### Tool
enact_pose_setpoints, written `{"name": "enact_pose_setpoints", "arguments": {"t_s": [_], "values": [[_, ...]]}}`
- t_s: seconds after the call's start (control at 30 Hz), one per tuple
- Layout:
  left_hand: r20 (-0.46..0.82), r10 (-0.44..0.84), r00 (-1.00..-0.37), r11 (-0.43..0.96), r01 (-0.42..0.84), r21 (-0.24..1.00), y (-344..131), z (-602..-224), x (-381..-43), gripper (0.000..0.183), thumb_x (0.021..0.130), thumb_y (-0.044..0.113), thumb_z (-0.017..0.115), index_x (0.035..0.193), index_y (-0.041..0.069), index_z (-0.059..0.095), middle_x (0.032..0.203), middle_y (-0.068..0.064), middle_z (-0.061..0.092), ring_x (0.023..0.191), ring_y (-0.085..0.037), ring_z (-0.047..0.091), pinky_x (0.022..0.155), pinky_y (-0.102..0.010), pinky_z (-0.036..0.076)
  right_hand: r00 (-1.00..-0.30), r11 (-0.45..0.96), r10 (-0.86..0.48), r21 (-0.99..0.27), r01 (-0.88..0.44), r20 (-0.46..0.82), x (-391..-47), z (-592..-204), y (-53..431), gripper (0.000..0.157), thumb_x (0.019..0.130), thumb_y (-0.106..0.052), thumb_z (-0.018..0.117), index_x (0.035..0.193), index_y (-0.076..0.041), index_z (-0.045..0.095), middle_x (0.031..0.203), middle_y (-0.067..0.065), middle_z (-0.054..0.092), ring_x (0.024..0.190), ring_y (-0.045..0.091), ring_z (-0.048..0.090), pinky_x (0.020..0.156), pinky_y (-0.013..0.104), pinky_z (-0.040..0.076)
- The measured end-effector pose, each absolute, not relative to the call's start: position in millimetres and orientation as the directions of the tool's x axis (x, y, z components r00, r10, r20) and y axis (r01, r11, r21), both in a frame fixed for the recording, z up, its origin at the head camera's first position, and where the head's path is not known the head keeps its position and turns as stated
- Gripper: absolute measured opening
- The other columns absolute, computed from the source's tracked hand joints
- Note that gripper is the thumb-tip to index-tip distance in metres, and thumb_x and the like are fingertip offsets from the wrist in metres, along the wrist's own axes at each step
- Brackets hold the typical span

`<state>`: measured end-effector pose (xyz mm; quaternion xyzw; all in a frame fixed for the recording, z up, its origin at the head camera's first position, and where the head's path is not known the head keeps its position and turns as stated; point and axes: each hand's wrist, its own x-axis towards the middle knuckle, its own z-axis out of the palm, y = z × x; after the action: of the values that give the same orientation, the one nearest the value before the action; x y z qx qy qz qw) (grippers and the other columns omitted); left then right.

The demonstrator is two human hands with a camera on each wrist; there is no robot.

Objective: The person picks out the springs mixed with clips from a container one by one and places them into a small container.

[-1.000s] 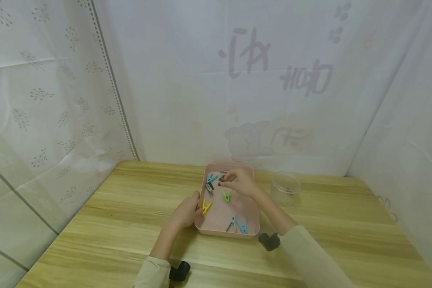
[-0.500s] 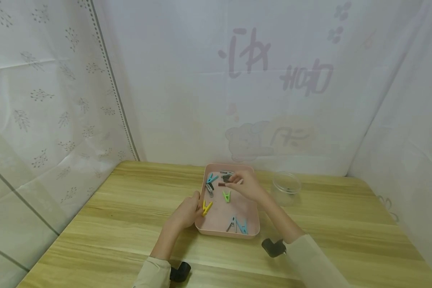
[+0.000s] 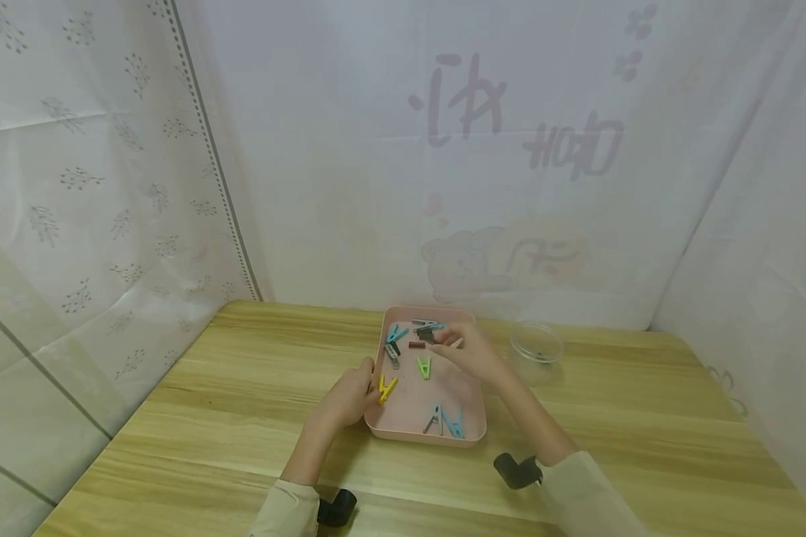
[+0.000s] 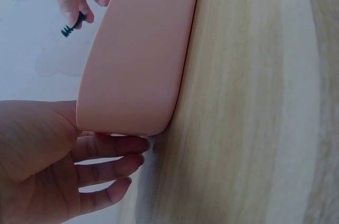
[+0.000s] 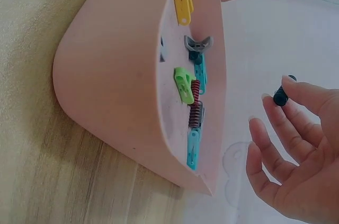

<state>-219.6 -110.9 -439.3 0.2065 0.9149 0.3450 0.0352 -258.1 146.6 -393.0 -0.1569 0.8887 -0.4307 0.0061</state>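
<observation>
The left grip [image 3: 345,395] is clamping a rectangular pink plastic tray [image 3: 410,412], presumably for steadiness, the right grip [image 3: 473,354] pinching a small dark coiled spring [image 5: 282,95] above it.

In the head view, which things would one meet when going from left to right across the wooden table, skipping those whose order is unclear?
The person's left grip, yellow plastic clip, small dark-red ribbed coil, the person's right grip, clear round container.

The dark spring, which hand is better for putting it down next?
Probably the right hand: it pinches the dark spring over the pink tray. The left hand is busy gripping the tray's edge.
</observation>
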Motion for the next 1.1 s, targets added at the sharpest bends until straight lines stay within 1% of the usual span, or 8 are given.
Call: {"name": "enact_pose_setpoints", "arguments": {"t_s": [0.23, 0.47, 0.73, 0.93, 1.1], "values": [[0.077, 0.41, -0.909, 0.664, 0.355, 0.658, -108.1, -440.0, -219.3, 0.008, 0.098, -0.006, 0.054, 0.102, -0.002, 0.048, 0.071, -0.001, 0.046, 0.057, -0.011, 0.041, 0.05, -0.021, 0.031, -0.94, 0.573, -0.29, -0.754, -0.321, 0.18, -253.3, -392.8, 157.9, 0.024, 0.1, -0.015, 0.072, 0.112, 0.006, 0.072, 0.109, 0.019, 0.072, 0.096, 0.029, 0.068, 0.081, 0.041, 0.059], [0.079, 0.406, -0.911, 0.659, 0.351, 0.665, -106.3, -440.6, -219.5, 0.008, 0.098, -0.006, 0.054, 0.101, -0.002, 0.048, 0.071, -0.002, 0.047, 0.058, -0.012, 0.043, 0.05, -0.021, 0.032, -0.955, 0.595, -0.252, -0.754, -0.279, 0.155, -248.3, -393.1, 167.3, 0.026, 0.101, -0.02, 0.071, 0.116, 0.001, 0.073, 0.112, 0.016, 0.072, 0.093, 0.027, 0.068, 0.078, 0.039, 0.059], [0.075, 0.384, -0.92, 0.675, 0.335, 0.657, -107.9, -440.1, -219.0, 0.011, 0.097, -0.006, 0.057, 0.1, 0.0, 0.048, 0.07, -0.001, 0.046, 0.059, -0.012, 0.044, 0.051, -0.021, 0.033, -0.969, 0.59, -0.201, -0.772, -0.237, 0.145, -242.0, -396.2, 168.3, 0.025, 0.101, -0.022, 0.073, 0.114, -0.001, 0.073, 0.112, 0.015, 0.073, 0.094, 0.03, 0.069, 0.073, 0.036, 0.058], [0.073, 0.389, -0.918, 0.674, 0.338, 0.656, -109.0, -438.9, -219.9, 0.012, 0.097, -0.006, 0.057, 0.099, 0.001, 0.047, 0.071, -0.002, 0.047, 0.061, -0.013, 0.046, 0.052, -0.022, 0.035, -0.976, 0.584, -0.153, -0.783, -0.215, 0.154, -240.1, -398.2, 170.0, 0.026, 0.102, -0.021, 0.072, 0.116, 0.0, 0.073, 0.116, 0.018, 0.073, 0.1, 0.033, 0.069, 0.076, 0.038, 0.059], [0.084, 0.384, -0.919, 0.68, 0.343, 0.647, -110.0, -438.8, -221.2, 0.011, 0.096, -0.006, 0.058, 0.099, -0.001, 0.048, 0.073, -0.003, 0.049, 0.062, -0.014, 0.048, 0.052, -0.022, 0.036, -0.972, 0.58, -0.137, -0.78, -0.235, 0.191, -238.5, -398.1, 172.3, 0.026, 0.101, -0.02, 0.072, 0.115, 0.002, 0.073, 0.116, 0.019, 0.074, 0.101, 0.035, 0.071, 0.08, 0.043, 0.06]]}}
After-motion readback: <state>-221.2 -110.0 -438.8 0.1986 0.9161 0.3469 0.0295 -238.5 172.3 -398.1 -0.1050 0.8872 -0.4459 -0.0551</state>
